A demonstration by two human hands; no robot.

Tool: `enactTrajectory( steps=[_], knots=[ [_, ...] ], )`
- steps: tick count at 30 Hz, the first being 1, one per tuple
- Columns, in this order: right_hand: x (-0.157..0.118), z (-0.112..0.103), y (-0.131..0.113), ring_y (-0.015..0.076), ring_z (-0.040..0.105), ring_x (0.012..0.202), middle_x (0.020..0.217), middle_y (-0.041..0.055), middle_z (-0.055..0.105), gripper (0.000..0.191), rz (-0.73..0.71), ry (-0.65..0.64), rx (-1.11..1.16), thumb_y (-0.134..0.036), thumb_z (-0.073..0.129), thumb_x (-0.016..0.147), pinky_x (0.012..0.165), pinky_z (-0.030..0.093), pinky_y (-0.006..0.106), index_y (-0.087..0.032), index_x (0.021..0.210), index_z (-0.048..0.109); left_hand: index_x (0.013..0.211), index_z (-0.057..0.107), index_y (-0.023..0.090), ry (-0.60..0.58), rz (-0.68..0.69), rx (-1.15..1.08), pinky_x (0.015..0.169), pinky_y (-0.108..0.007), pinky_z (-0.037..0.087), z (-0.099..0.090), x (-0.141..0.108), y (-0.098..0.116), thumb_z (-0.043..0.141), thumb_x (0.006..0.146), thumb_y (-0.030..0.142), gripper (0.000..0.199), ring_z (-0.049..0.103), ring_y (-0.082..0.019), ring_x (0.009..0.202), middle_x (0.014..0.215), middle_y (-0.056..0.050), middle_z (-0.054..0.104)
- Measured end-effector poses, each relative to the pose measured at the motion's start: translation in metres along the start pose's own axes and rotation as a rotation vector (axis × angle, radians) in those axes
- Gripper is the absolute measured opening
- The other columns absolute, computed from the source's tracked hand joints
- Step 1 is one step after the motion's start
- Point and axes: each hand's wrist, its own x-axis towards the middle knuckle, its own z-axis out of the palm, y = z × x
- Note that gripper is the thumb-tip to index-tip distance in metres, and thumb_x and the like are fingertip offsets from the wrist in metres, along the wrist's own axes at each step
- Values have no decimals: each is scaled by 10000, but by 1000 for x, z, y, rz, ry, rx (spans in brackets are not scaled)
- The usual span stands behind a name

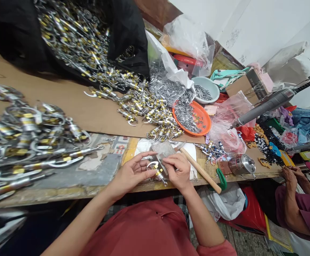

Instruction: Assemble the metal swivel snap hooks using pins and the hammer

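Note:
Between thumb and fingers of my left hand (133, 174) is a silver metal hook with a yellow band (159, 174) and a small ring at its end. My right hand (178, 170) is closed in a pinch just right of the hook; what its fingertips hold is hidden. Both hands are over a grey metal block (165, 148) at the table's front edge. Beside my right hand lies a tool with a wooden handle (201, 171), slanting past the edge; its head is partly covered.
Many similar hooks spill from a black bag (129, 32), with another heap (27, 131) at left. Small metal parts fill an orange plate (207, 122) and a pale bowl (215, 89). A metal mug (241, 165) stands right. Another person's hands (290, 176) work at far right.

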Motion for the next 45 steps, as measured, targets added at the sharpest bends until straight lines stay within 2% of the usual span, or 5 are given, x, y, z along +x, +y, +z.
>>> enactTrajectory(
  steps=[12, 19, 36, 41, 45],
  knots=[
    [0, -3, -1, 164, 609, 736, 767, 37, 686, 157, 47, -43, 55, -184, 548, 842, 695, 485, 320, -225, 805, 694, 1123, 561, 185, 20, -27, 45, 658, -284, 531, -5, 2, -6, 772, 592, 302, 584, 667, -194, 695, 711, -11, 690],
    [3, -10, -6, 166, 625, 770, 782, 37, 682, 146, 167, -24, 156, -162, 557, 827, 738, 509, 323, -224, 821, 690, 1113, 576, 198, 34, -25, 2, 659, -294, 546, -4, 2, -6, 774, 591, 287, 565, 685, -224, 740, 765, -32, 718],
    [6, -17, -12, 165, 623, 739, 783, 53, 679, 175, 127, -48, 92, -130, 550, 825, 676, 505, 299, -202, 875, 701, 1102, 587, 185, 14, -61, -38, 710, -304, 563, -1, -2, -6, 783, 584, 327, 572, 697, -234, 781, 833, -53, 743],
    [7, -22, -18, 158, 636, 726, 773, 28, 694, 130, 308, 1, 174, -163, 609, 791, 664, 517, 269, -214, 839, 719, 1103, 630, 185, 73, -39, 3, 792, -327, 557, 5, -9, 2, 801, 547, 328, 598, 680, -250, 874, 932, -55, 739],
    [8, -22, -27, 150, 634, 695, 763, 24, 698, 119, 433, -87, 256, -182, 613, 779, 647, 516, 253, -201, 812, 727, 1118, 648, 168, 49, -5, 31, 691, -321, 584, 12, -11, -1, 773, 583, 350, 579, 689, -223, 728, 776, -40, 747]
  ],
)
